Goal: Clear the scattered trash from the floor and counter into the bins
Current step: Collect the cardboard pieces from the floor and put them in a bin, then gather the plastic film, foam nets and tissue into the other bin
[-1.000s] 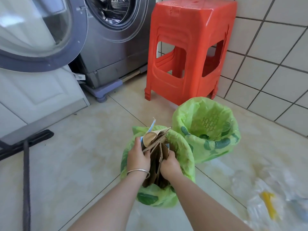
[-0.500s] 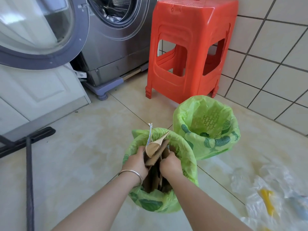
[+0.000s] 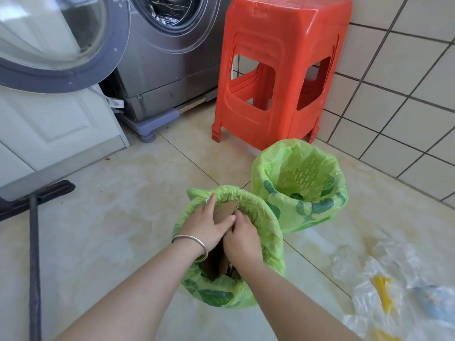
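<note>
Two bins lined with green bags stand on the tiled floor. The near bin (image 3: 270, 232) holds brown cardboard pieces (image 3: 222, 212) that stick up inside it. My left hand (image 3: 204, 223), with a silver bangle on the wrist, lies flat on top of the cardboard, fingers spread. My right hand (image 3: 240, 238) is beside it, curled over the cardboard's edge inside the bin mouth. The far bin (image 3: 299, 183) to the right looks nearly empty. Clear plastic wrappers and bags (image 3: 384, 286) with yellow bits lie on the floor at lower right.
A red plastic stool (image 3: 278, 70) stands against the tiled wall behind the bins. A grey washing machine (image 3: 162, 60) with its round door (image 3: 59, 40) swung open is at upper left. A dark mop (image 3: 34, 242) lies on the floor at left.
The cardboard has gone down into the near bin: it stood well above the rim, now only its top shows. Both hands have lowered with it, and the left hand has flattened on top.
</note>
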A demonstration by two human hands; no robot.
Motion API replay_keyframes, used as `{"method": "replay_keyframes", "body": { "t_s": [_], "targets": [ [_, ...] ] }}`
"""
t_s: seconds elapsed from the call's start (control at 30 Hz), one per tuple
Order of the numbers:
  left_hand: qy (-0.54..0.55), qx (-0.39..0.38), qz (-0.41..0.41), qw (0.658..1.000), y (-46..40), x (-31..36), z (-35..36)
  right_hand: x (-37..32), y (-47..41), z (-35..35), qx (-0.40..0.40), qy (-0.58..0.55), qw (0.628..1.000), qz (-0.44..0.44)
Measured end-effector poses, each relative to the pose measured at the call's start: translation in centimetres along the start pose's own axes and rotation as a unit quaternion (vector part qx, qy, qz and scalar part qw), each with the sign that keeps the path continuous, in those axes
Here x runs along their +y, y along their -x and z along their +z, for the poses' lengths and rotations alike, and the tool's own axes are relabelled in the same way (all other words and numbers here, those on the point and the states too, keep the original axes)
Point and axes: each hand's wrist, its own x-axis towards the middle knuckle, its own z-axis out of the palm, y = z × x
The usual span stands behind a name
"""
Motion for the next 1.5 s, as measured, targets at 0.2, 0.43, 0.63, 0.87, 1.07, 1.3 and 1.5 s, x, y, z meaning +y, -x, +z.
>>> {"method": "replay_keyframes", "body": {
  "t_s": [0.2, 0.43, 0.63, 0.87, 1.07, 1.3, 1.5],
  "targets": [
    [-0.056, -0.004, -0.01, 0.998, -0.8, -0.8, 0.4, 1.3, 0.1, 1.4, -0.105, 0.176, 0.978, 0.046],
    [-0.079, -0.068, -0.045, 0.994, -2.1, -0.8, 0.2, 1.2, 0.5, 0.2, -0.143, 0.149, 0.972, 0.108],
    [-0.229, 0.113, -0.04, 0.966, -1.0, 1.4, 0.2, 1.3, 6.0, -4.8, -0.032, 0.058, 0.997, -0.024],
    [-0.18, 0.153, 0.092, 0.967, 9.8, 15.5, 2.6, 8.8, 14.0, -13.4, 0.006, -0.013, 0.996, 0.083],
    [-0.142, 0.066, 0.158, 0.975, 16.7, 26.9, 9.2, 16.7, 22.0, -23.1, 0.049, -0.06, 0.982, 0.173],
    [-0.14, 0.014, 0.145, 0.979, 17.2, 32.0, 19.6, 29.4, 25.9, -32.7, 0.078, -0.064, 0.943, 0.318],
    [-0.2, -0.035, 0.074, 0.976, 9.8, 28.0, 25.6, 36.8, 19.9, -33.4, 0.06, -0.078, 0.928, 0.359]
  ]
}}
